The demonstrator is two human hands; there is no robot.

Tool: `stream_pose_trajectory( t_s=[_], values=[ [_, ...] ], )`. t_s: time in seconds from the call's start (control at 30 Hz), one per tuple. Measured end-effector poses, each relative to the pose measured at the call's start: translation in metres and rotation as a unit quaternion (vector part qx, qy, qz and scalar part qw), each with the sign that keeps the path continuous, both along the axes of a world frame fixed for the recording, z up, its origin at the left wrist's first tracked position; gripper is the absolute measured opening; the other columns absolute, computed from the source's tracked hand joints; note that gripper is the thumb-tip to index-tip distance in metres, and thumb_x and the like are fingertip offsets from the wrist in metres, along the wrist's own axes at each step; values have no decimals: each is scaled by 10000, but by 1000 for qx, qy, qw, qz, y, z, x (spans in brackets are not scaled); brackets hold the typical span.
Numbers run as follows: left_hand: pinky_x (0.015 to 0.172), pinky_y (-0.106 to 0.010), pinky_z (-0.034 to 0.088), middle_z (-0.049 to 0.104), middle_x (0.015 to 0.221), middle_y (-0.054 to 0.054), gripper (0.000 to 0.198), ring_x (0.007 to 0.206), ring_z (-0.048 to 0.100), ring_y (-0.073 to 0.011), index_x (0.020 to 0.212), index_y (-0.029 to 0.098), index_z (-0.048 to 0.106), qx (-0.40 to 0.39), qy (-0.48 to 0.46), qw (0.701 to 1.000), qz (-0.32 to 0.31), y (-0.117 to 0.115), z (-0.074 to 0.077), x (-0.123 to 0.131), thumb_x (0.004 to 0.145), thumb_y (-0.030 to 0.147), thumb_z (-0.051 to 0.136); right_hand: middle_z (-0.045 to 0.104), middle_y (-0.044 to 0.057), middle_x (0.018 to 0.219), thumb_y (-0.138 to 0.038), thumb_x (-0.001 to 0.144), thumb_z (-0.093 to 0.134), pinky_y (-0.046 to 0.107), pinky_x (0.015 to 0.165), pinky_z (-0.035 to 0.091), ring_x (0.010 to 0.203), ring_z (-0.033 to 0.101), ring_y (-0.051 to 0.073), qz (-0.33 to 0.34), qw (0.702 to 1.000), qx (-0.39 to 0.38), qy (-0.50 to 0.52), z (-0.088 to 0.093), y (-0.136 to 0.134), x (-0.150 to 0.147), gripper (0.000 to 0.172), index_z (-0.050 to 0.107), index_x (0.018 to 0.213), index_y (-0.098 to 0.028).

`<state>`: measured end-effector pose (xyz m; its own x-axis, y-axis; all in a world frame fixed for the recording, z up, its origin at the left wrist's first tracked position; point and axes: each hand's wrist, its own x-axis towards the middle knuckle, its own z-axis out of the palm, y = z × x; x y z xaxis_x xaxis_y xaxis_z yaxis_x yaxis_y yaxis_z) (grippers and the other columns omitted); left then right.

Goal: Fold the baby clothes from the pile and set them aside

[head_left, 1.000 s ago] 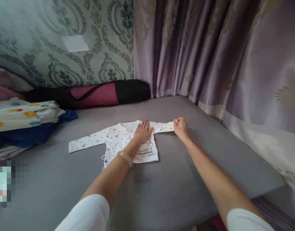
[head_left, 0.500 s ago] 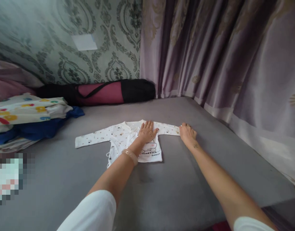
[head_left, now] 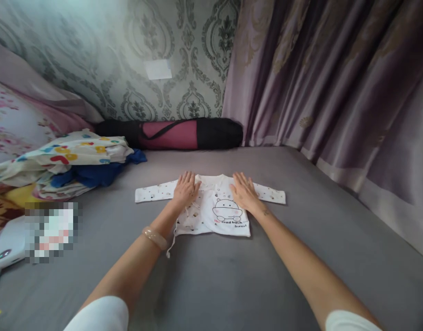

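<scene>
A small white baby shirt (head_left: 207, 207) with long sleeves lies spread flat on the grey bed sheet (head_left: 211, 280). It has a cartoon figure and lettering on the front, and a tie string hangs past its lower left side. My left hand (head_left: 186, 189) rests flat on the shirt at the left shoulder, fingers stretched out. On the opposite shoulder, my right hand (head_left: 245, 191) also lies flat with its fingers extended. Both sleeves reach outward beyond my hands. Parts of the shoulders are hidden under the palms.
A long black and maroon bag (head_left: 173, 134) lies along the patterned wall. Heaped cloths (head_left: 83, 156) lie at the left, with a white device (head_left: 11, 239) and a pixelated patch nearer me. Purple curtains (head_left: 321, 92) hang down the right side.
My right hand has let go of the sleeve end and moved inward onto the shoulder. My left hand has shifted from the shirt's front to the other shoulder. The view has turned left.
</scene>
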<state>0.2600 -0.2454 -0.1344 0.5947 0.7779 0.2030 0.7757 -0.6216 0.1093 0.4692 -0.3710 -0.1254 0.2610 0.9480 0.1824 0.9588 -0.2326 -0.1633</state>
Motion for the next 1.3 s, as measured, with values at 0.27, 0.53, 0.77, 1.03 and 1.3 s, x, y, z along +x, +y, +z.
stream_pose_trajectory(
  t_s=[0.27,0.53,0.77,1.03,1.3],
  values=[
    [1122,-487,240,318,1507,-197,637,1420,235,-309,1435,70,344,-37,51,998,6,0,-23,-13,968,478,199,157,147,1562,-471,980,188,454,1157,84,1444,97,252,23,997,-67,42,-21,37,-39,671,229,1491,-39],
    [1144,-510,171,287,1523,-192,604,1436,179,-310,1441,78,333,-44,50,998,-10,-6,-6,-14,965,441,252,145,158,1561,-429,980,185,478,1159,93,1442,109,269,39,994,-83,55,-10,33,-39,660,220,1489,-11],
    [1171,-450,147,277,1537,-137,558,1442,178,-258,1452,84,323,-28,22,995,-98,-29,-15,-7,970,348,226,205,112,1554,-307,950,218,419,1177,97,1442,134,209,204,978,-48,12,-16,23,-63,595,271,1486,-54],
    [1168,-434,164,274,1537,-144,589,1440,183,-250,1457,98,317,-48,38,991,-115,-42,-8,-24,980,414,179,157,99,1565,-317,964,202,389,1184,95,1446,101,197,213,976,-45,16,-8,-2,-69,599,228,1499,-48],
    [1170,-441,174,249,1543,-151,610,1441,172,-262,1461,75,308,-56,62,989,-121,-77,-21,-41,986,434,173,199,115,1549,-301,956,251,426,1183,132,1437,155,224,225,973,-56,2,-18,-33,-74,583,284,1480,-47]
  ],
)
